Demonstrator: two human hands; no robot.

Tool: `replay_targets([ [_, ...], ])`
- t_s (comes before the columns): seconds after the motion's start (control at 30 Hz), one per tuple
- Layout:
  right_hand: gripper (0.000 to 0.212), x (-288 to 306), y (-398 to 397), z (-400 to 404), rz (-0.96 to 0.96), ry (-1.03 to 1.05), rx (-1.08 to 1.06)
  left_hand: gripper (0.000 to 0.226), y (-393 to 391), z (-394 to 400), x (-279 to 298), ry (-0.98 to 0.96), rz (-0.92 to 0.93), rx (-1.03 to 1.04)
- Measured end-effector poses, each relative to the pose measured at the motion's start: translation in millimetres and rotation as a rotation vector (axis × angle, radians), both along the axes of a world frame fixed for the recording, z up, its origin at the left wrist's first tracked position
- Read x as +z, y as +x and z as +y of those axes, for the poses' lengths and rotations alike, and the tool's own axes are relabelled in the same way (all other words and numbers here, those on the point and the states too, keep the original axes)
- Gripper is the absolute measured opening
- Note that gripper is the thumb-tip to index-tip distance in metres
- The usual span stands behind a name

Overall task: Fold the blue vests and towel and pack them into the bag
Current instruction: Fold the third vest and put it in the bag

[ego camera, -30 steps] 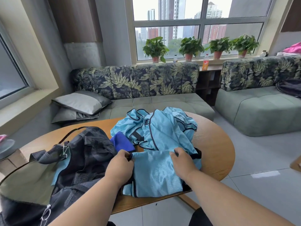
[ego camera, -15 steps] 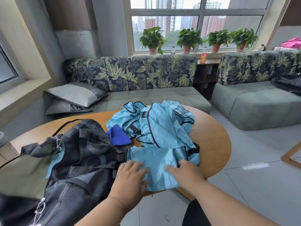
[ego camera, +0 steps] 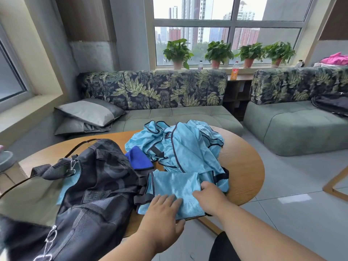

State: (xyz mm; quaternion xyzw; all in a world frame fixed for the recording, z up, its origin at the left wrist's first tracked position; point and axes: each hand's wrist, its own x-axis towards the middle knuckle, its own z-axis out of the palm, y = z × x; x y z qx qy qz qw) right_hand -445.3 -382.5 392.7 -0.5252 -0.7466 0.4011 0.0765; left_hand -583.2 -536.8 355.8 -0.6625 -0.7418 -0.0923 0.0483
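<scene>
I see my left hand [ego camera: 162, 213] pressing flat, fingers straight, on the folded light-blue mesh vest [ego camera: 177, 191] at lower centre. My right hand [ego camera: 211, 198] grasps its right edge, beside the black mesh bag [ego camera: 98, 185] on the round wooden desk [ego camera: 244, 166].

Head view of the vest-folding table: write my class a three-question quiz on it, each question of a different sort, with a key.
1. True or false: the left hand lies flat on the folded light blue vest.
2. Where does the dark blue towel lie? A) inside the black bag B) on the table between the bag and the heap of unfolded vests C) on the sofa
3. Fill in: the right hand rests at the folded vest's ____ edge.

Key: 1 true; 2 B; 3 right.
</scene>
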Motion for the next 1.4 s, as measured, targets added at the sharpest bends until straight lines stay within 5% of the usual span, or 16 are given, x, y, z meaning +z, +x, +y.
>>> replay_targets([
  [0.13,0.016,-6,7,0,0.088,-0.032,-0.046,0.084,4,6,3,-0.213,-0.098,0.051],
  [0.27,0.015,-11,10,3,0.199,-0.110,-0.087,0.084,5,7,1,-0.155,-0.084,0.084],
  [0.43,0.041,10,2,-2,0.390,-0.147,-0.047,0.052,3,17,5,-0.106,-0.169,0.147],
  [0.6,0.040,52,0,-13,0.546,-0.042,0.028,0.016,-8,16,38,0.052,-0.568,0.263],
  [0.7,0.040,67,4,-11,0.591,-0.046,0.102,0.019,-17,11,55,0.114,-0.784,0.253],
  [0.93,0.105,70,17,-7,0.404,0.056,0.337,0.023,-18,1,79,0.175,-1.187,0.204],
  [1.07,0.127,70,20,-14,0.402,-0.083,0.443,0.026,-13,-6,91,0.144,-1.351,0.150],
  [1.23,0.117,80,22,-17,0.568,-0.225,0.296,0.037,-17,-9,109,0.099,-1.607,0.099],
  [1.4,0.078,89,26,-13,0.903,-0.617,0.097,0.034,-21,-17,128,0.132,-1.730,0.109],
])
